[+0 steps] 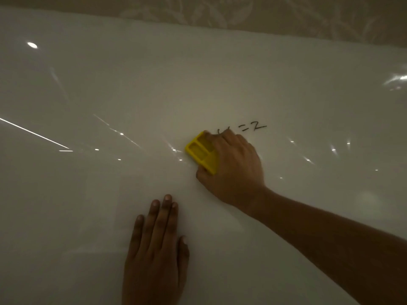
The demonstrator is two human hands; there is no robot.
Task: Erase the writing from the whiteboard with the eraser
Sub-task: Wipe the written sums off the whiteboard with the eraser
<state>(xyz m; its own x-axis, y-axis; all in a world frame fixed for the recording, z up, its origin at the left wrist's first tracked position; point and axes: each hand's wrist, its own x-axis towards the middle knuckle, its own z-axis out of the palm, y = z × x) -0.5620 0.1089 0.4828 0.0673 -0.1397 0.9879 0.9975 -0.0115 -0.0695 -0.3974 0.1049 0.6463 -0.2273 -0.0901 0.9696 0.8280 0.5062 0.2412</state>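
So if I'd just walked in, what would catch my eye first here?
Probably the bright yellow plastic eraser, the only strong colour, pressed to the glossy white whiteboard near the middle under the person's right hand. Just beyond those fingers sits the remaining black handwriting, ending in "= 2". Lower down, the left hand lies flat on the board, fingers pointing away.

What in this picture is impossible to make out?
All in the head view:
- Writing: the first marks are partly behind the right hand; only "= 2" reads clearly.
- Eraser: its wiping face is pressed against the whiteboard, and its right part is under the fingers.
- Left hand: the wrist is cut off by the bottom edge.
- Whiteboard: its side edges run out of frame.
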